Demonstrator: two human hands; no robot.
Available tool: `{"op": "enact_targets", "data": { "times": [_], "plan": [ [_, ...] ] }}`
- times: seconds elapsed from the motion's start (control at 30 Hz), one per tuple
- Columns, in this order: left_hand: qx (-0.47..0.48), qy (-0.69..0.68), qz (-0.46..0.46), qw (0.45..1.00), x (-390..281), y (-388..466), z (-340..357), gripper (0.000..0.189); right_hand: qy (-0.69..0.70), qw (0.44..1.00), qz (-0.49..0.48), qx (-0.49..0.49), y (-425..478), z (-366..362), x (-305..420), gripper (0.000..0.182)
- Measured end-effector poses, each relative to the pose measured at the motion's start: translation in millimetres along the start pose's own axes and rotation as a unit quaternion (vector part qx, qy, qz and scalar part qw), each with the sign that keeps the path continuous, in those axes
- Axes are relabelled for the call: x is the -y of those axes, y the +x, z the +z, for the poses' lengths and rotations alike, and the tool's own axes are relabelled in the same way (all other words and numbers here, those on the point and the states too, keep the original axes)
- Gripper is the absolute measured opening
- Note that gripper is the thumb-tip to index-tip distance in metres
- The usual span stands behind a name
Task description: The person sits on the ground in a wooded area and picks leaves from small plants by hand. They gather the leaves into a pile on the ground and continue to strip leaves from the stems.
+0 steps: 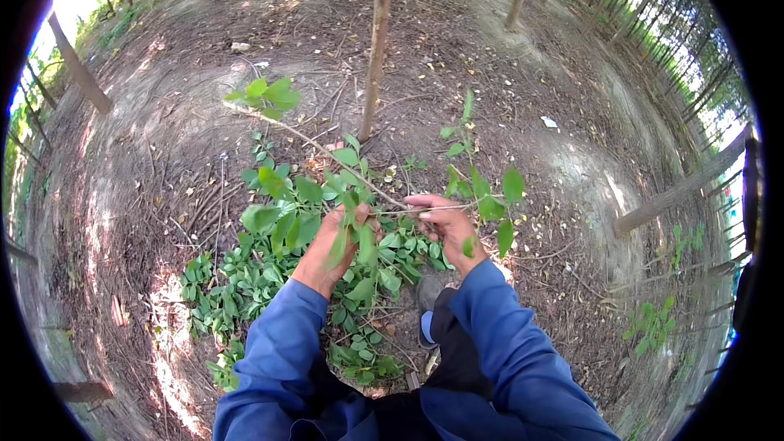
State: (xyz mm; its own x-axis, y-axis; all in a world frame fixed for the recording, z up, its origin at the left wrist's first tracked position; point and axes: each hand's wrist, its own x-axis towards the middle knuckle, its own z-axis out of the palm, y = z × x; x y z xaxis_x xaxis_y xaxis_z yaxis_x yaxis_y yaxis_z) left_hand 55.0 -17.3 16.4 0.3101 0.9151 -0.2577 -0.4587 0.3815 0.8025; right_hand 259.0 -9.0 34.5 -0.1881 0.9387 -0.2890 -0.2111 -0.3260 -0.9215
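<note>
Both of my hands hold cut leafy branches in front of me. My left hand (344, 234) is closed around green leafy stems, with leaves partly covering its fingers. My right hand (446, 225) pinches the lower end of a thin bare-barked branch (315, 144) between thumb and fingers; this branch slants up to the left and ends in a leaf cluster (267, 95). Another thin twig crosses between the hands, and leaves (492, 207) spread to the right of my right hand. Beneath the hands a pile of leafy green cuttings (236, 291) lies on the ground.
A slender tree trunk (376, 49) rises just ahead. Other trunks stand at the left (78, 67) and right (680, 187). Dry twigs (217, 208) and fallen leaves cover the soil. My shoe (429, 294) is beside the pile, and a small green plant (650, 323) grows at the right.
</note>
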Motion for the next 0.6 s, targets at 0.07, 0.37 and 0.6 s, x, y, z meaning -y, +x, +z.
{"op": "enact_targets", "data": {
  "times": [0.07, 0.37, 0.6],
  "plan": [
    [-0.024, 0.034, 0.002, 0.999, -5, 7, -9, 0.024, 0.013, 1.000, -0.019, -0.017, 2, 1, 3, 0.027],
    [-0.052, -0.032, 0.036, 0.998, -10, 0, -24, 0.016, 0.084, 0.992, -0.073, -0.063, 16, 9, -11, 0.015],
    [-0.020, 0.022, -0.028, 0.999, -2, -7, -26, 0.029, 0.099, 0.981, -0.132, -0.106, 12, 3, -4, 0.016]
  ]
}}
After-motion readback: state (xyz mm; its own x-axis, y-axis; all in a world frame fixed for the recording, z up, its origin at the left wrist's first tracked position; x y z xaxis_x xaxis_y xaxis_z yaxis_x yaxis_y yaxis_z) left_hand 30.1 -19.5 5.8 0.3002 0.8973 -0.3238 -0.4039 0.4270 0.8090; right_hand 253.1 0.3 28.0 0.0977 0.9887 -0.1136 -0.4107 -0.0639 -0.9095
